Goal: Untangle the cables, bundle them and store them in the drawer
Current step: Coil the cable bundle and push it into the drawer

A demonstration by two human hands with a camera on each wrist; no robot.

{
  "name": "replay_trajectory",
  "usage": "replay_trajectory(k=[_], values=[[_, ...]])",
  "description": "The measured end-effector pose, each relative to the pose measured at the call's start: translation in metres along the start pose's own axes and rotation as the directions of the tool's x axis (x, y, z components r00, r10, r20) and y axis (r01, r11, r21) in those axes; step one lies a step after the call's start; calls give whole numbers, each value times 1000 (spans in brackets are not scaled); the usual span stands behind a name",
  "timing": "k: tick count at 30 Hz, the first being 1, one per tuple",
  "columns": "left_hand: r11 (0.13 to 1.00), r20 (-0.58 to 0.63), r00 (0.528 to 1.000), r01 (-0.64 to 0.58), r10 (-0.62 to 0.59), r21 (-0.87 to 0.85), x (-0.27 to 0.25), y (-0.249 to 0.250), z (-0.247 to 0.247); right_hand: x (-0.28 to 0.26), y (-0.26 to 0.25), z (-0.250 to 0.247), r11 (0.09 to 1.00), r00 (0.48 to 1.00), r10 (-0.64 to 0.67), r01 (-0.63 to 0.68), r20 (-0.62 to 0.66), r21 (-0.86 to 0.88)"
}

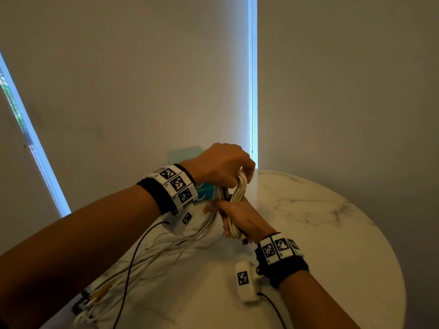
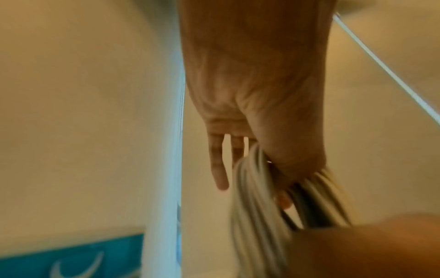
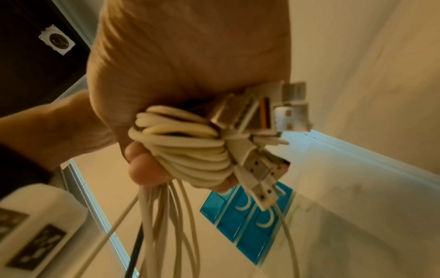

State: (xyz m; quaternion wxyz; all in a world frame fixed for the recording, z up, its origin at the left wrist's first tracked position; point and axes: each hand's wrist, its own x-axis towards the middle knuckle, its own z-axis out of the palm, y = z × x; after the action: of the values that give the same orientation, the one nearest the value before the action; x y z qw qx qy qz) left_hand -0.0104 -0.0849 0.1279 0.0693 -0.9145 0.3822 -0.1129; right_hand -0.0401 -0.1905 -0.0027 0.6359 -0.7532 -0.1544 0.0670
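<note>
A bundle of white cables point(image 1: 238, 189) is held above the round marble table between both hands. My left hand point(image 1: 242, 173) pinches the top of the loop from above, with the thumb and one finger on the bundle point(image 2: 257, 206) and the other fingers point(image 2: 219, 169) straight. My right hand point(image 1: 228, 222) grips the lower part, fingers curled round the coil point(image 3: 190, 150). Several USB plugs point(image 3: 250, 122) stick out of that fist. Loose cable tails point(image 1: 152, 255) trail down to the lower left. A small blue drawer unit point(image 1: 205, 192) stands just behind the hands, its closed fronts point(image 3: 245, 222) bearing white crescent handles.
The marble table point(image 1: 320, 222) stretches to the right and front of the hands. More plug ends point(image 1: 95, 295) lie near the table's lower left edge. Thin black wires point(image 1: 129, 269) run from the wrist cameras. Pale blinds hang close behind the table.
</note>
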Motion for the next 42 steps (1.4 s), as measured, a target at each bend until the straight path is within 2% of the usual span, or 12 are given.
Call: replay_trajectory(k=[5,10,12,14,16,19,22,26,31,37,39,42], values=[[919,71,996,-72,49,388,4,-1,17,6,6,-3,938,984,177,-175,-21,-298],[862,0,974,-201,227,464,18,7,20,14,13,-12,967,986,120,-142,-117,-210],[938,-113,978,-130,174,321,21,2,20,13,11,-17,988,986,84,-101,-142,-114],[1000,-194,981,-18,14,-20,15,-5,19,12,9,-21,998,982,65,-63,-178,20],[910,-153,978,66,-140,-408,5,-12,26,10,9,-25,988,974,42,-6,-224,157],[638,136,947,298,-290,-710,-15,-14,53,12,13,-31,941,962,55,40,-268,336],[513,302,938,347,-172,-785,-31,-12,98,15,14,-29,893,972,88,20,-217,450],[490,392,911,400,-125,-774,-40,-2,107,13,14,-32,911,986,68,0,-151,411],[682,427,898,378,-106,-626,-42,-9,99,15,21,-42,923,979,86,-8,-185,385],[782,226,955,287,-190,-553,-48,-26,105,18,27,-47,951,930,91,25,-356,309],[730,227,958,282,-176,-622,-47,-22,109,22,28,-43,958,892,91,42,-443,283],[516,302,940,340,-158,-786,-44,-11,111,26,29,-41,949,844,114,63,-524,308]])
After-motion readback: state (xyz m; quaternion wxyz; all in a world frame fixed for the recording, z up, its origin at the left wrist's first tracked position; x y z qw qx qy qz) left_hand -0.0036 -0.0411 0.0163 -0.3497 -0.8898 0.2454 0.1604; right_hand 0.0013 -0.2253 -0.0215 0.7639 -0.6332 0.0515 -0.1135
